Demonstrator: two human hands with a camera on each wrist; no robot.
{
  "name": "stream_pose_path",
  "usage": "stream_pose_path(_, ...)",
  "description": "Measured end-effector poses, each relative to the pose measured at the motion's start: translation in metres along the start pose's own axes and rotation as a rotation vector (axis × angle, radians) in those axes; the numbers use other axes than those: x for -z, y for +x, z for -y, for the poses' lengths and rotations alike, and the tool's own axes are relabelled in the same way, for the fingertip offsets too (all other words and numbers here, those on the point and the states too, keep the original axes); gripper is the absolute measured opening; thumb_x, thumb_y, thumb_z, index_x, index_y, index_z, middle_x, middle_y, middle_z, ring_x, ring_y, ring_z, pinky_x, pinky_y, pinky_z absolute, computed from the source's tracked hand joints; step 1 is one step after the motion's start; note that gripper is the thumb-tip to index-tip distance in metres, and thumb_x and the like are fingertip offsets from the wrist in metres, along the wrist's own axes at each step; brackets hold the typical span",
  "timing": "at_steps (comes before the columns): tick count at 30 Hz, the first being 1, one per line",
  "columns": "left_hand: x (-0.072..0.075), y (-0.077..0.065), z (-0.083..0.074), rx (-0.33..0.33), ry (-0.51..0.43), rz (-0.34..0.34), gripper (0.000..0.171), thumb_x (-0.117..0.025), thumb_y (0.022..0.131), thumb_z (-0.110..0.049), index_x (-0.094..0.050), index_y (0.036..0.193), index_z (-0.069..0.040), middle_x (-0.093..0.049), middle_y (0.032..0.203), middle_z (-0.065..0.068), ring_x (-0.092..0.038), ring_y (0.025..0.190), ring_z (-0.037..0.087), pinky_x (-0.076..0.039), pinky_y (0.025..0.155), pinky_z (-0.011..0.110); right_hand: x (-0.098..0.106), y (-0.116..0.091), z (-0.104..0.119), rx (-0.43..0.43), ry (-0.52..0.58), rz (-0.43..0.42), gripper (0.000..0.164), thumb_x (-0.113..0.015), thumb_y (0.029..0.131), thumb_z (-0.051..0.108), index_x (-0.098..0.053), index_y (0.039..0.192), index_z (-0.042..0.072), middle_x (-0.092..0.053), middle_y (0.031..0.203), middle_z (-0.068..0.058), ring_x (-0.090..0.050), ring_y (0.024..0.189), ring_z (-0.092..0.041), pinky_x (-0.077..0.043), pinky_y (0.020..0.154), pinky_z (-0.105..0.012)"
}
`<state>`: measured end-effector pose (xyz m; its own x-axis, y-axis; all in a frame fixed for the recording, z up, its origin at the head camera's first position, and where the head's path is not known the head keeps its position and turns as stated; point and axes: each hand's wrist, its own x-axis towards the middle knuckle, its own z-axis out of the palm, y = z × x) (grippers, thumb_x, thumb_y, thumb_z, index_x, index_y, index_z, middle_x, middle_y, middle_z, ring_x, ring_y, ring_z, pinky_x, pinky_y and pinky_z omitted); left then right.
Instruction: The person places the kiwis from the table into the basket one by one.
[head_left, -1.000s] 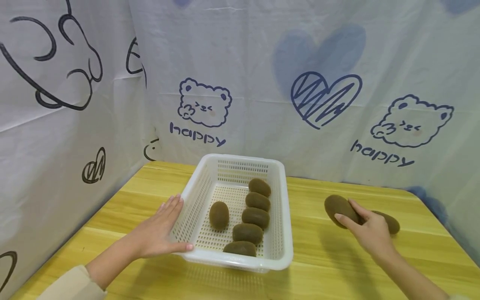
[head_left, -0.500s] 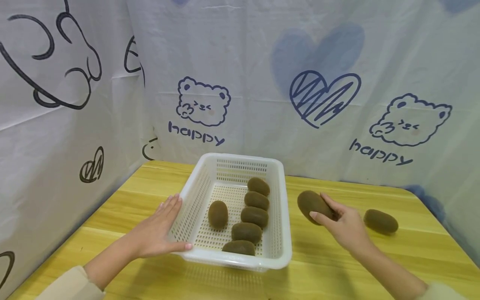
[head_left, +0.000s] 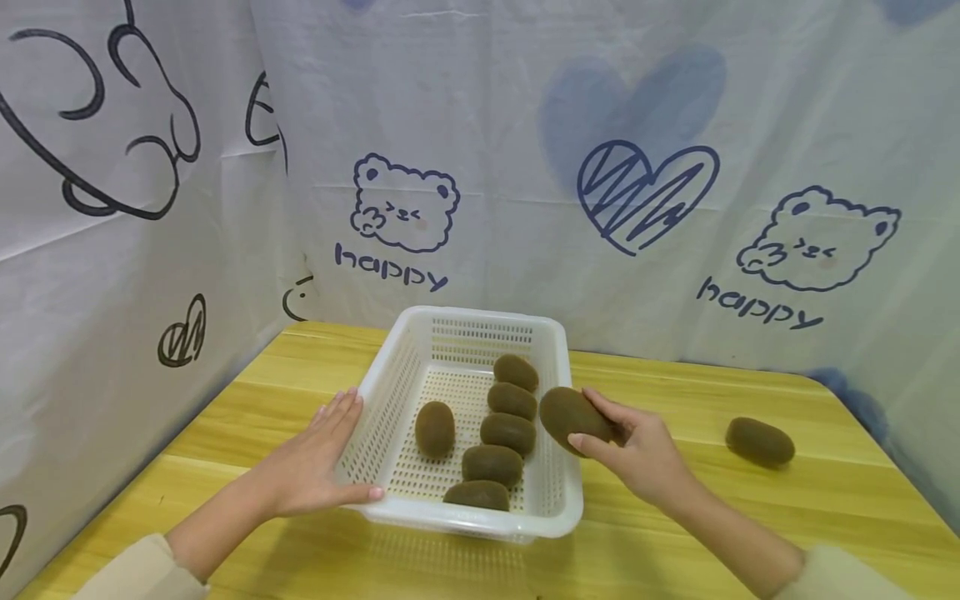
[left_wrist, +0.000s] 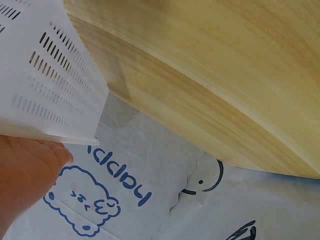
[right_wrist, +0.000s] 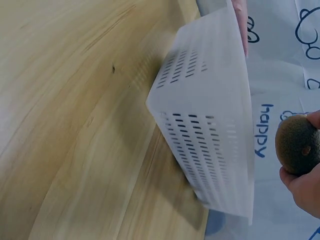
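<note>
My right hand (head_left: 637, 450) pinches a brown fuzzy kiwi (head_left: 567, 417) between thumb and fingers, over the right rim of a white plastic basket (head_left: 572, 492). In the right wrist view that held kiwi (right_wrist: 295, 142) shows one end, level with the rim. My left hand (head_left: 315, 467) rests on the basket's left side, fingers straight and spread, thumb along the front rim. The left wrist view catches part of that hand (left_wrist: 30, 165) at the rim. Inside the basket several kiwis (head_left: 508, 435) lie in a row along the right wall, and a single kiwi (head_left: 435, 430) lies left of them.
Another kiwi (head_left: 760, 442) lies on the wood-grain table (head_left: 675, 533) to the right. Behind and to the left, a white cloth (head_left: 510, 267) with drawn bears and hearts hangs at the table's edge.
My right hand has carried the kiwi leftward from beside the kiwi on the table to the basket's right rim. The left hand and the basket stay in place.
</note>
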<state>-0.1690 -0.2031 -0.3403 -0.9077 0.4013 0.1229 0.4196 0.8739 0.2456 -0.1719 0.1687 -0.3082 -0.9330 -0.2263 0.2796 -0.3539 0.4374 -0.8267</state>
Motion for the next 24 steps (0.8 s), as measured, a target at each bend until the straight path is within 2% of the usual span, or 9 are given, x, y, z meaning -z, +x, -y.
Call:
stream_pose_path(12, 0.000, -0.001, -0.002, -0.002, 0.004, -0.010, 0.111, -0.058, 0.074, -0.067, -0.018, 0.143, 0.011, -0.011, 0.152, 0.027, -0.013, 0.140, 0.043, -0.020, 0.114, 0.052, -0.029, 0.012, 0.007, 0.089, 0.070, 0.155, 0.058, -0.068, 0.082, 0.010, -0.044, 0.132, -0.010, -0.046, 0.135, -0.027, -0.050, 0.121, -0.037, -0.047, 0.097, -0.037)
stream_pose_path(17, 0.000, 0.000, -0.002, -0.005, 0.003, -0.011, 0.111, -0.058, 0.074, -0.066, -0.018, 0.143, 0.011, -0.011, 0.152, 0.027, -0.013, 0.140, 0.043, -0.020, 0.114, 0.052, -0.046, 0.018, 0.009, 0.135, 0.053, 0.246, 0.059, -0.068, 0.083, 0.013, -0.044, 0.131, -0.010, -0.047, 0.134, -0.028, -0.056, 0.115, -0.035, -0.051, 0.093, -0.034)
stream_pose_path(20, 0.001, 0.000, -0.002, -0.007, 0.000, -0.012, 0.111, -0.058, 0.074, -0.067, -0.018, 0.143, 0.011, -0.011, 0.152, 0.027, -0.013, 0.140, 0.043, -0.020, 0.114, 0.052, -0.057, 0.021, 0.012, 0.165, 0.012, 0.289, 0.060, -0.069, 0.082, 0.016, -0.046, 0.130, -0.010, -0.050, 0.131, -0.027, -0.059, 0.110, -0.033, -0.053, 0.089, -0.029)
stream_pose_path(24, 0.001, -0.001, -0.001, -0.011, -0.002, -0.018, 0.112, -0.058, 0.074, -0.067, -0.018, 0.142, 0.012, -0.011, 0.152, 0.028, -0.013, 0.140, 0.044, -0.020, 0.114, 0.052, -0.074, 0.027, 0.016, 0.217, -0.043, 0.352, 0.059, -0.069, 0.081, 0.017, -0.048, 0.128, -0.010, -0.053, 0.129, -0.026, -0.059, 0.110, -0.033, -0.052, 0.088, -0.025)
